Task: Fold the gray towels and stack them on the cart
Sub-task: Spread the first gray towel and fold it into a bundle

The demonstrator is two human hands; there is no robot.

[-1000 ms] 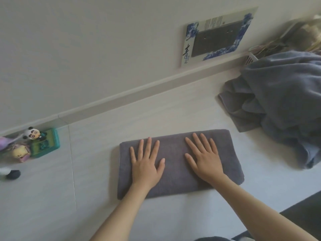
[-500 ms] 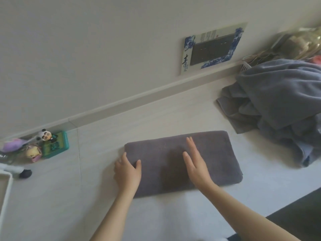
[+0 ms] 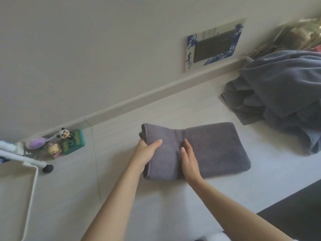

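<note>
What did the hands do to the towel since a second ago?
The left hand slid off the top, took hold of the gray towel's left end and lifted it. The right hand turned onto its edge, pressing along the middle. The towel pile stayed put.

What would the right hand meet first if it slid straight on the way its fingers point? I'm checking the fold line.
Only more of the gray towel under the right hand, then probably bare tabletop up to the wall.

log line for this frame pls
step: fold | left hand: grips gray towel left end, lifted | right hand: flat at crease | pile: unfolded
</note>
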